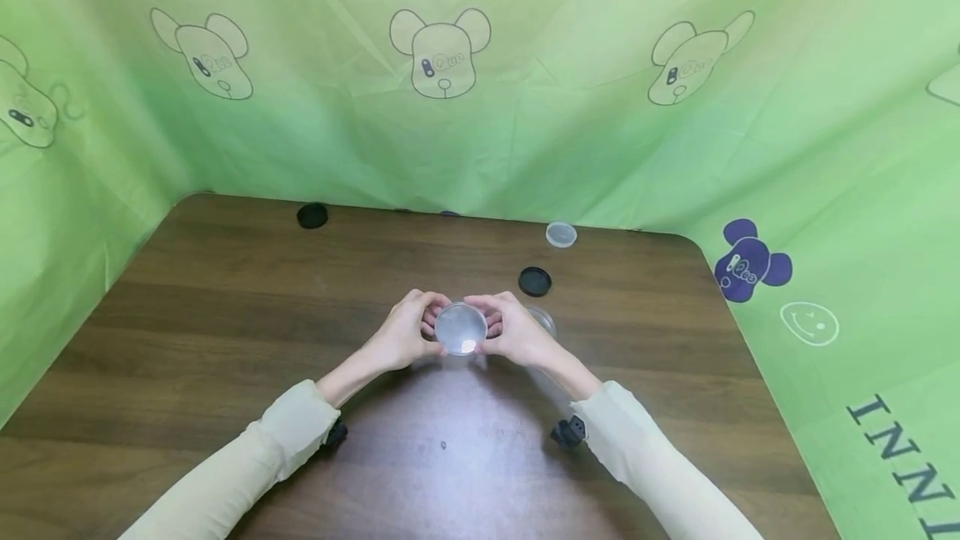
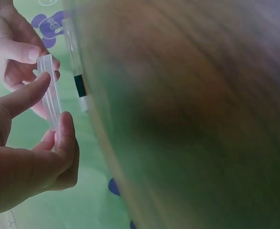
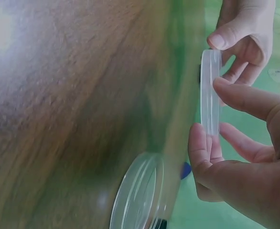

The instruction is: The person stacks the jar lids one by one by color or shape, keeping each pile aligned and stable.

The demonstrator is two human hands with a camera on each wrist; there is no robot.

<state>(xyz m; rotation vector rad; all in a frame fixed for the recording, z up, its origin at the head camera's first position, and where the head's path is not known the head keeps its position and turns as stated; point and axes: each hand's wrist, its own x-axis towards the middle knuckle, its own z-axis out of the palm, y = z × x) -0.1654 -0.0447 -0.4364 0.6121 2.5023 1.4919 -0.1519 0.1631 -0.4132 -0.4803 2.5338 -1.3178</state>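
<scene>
A clear, shallow round plastic dish [image 1: 461, 328], like a petri dish, is held up between both hands above the middle of the table. My left hand [image 1: 405, 333] pinches its left rim, thumb toward me and fingers behind. On the opposite rim my right hand [image 1: 519, 335] grips it the same way. Seen edge-on in the right wrist view, the dish [image 3: 210, 93] shows parallel ridges along its thin side wall. A second clear dish [image 1: 543, 320] lies on the table just behind the right hand, partly hidden by it.
Farther back on the brown wooden table [image 1: 225, 315] lie a black round disc [image 1: 535, 282], a clear round piece [image 1: 561, 234] near the back edge, and another black disc [image 1: 312, 215] at the back left. Green printed cloth [image 1: 322, 148] hangs behind and beside the table.
</scene>
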